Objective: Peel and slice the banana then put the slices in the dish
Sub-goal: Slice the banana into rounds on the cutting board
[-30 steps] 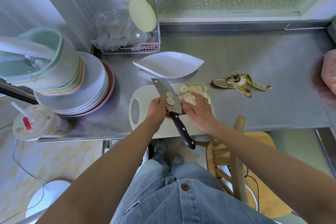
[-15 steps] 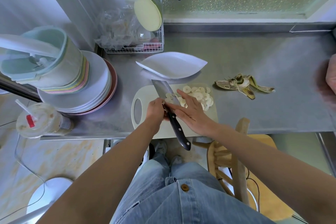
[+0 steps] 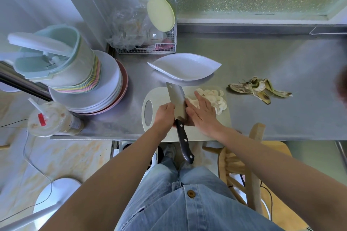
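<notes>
The peeling and slicing look finished: the banana peel (image 3: 259,89) lies spent on the steel counter (image 3: 281,58) to the right, and the banana slices (image 3: 216,99) sit heaped on the right half of the cutting board (image 3: 156,95). The white dish (image 3: 185,66), just beyond the board's far edge, holds 0 slices, so the transfer is what remains. The left hand (image 3: 165,116) grips the cleaver (image 3: 176,99) where blade meets handle, the blade lying low across the board. The right hand (image 3: 203,115) is flat, fingers straight, resting on the slices beside the blade, seemingly to sweep them onto it.
</notes>
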Tool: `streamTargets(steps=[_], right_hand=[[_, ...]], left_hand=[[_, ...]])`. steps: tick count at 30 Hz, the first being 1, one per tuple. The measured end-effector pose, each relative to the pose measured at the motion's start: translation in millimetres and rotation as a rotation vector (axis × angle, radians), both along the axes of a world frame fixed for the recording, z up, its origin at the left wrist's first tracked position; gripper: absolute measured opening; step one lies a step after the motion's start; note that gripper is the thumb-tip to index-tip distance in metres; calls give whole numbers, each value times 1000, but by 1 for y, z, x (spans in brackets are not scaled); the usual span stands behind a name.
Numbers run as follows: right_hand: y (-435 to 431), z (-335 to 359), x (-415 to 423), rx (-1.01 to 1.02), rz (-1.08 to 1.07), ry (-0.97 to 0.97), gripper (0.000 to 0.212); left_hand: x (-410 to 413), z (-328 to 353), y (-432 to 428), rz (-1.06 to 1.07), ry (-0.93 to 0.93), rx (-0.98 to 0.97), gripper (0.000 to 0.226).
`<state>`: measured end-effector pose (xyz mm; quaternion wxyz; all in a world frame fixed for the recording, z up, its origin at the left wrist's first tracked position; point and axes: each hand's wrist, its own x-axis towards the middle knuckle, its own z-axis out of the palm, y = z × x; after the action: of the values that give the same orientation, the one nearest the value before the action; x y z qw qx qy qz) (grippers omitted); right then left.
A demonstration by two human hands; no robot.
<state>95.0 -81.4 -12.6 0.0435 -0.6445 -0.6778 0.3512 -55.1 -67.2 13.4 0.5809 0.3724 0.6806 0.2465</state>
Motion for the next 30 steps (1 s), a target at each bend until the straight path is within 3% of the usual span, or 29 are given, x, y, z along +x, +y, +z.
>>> streamTargets(steps=[6, 11, 15, 19, 23, 26, 30], right_hand=[[1, 4, -6, 17, 52, 29, 49], [5, 3, -4, -7, -53, 8, 49], [1, 8, -9, 34, 142, 35, 47], [1, 2, -1, 7, -15, 10, 49], [-9, 8, -2, 69, 129, 75, 60], [-8, 5, 0, 35, -3, 50, 66], [-10, 7, -3, 47, 63, 74, 54]], left_hand=[[-5, 0, -1, -21, -10, 7, 18], [-10, 0, 0, 26, -3, 15, 16], [-13, 2, 2, 46, -7, 15, 18], [-14, 3, 5, 87, 2, 20, 16], [-13, 6, 5, 141, 11, 24, 19], [-12, 11, 4, 161, -26, 35, 17], [-12, 7, 5, 138, 5, 51, 21]])
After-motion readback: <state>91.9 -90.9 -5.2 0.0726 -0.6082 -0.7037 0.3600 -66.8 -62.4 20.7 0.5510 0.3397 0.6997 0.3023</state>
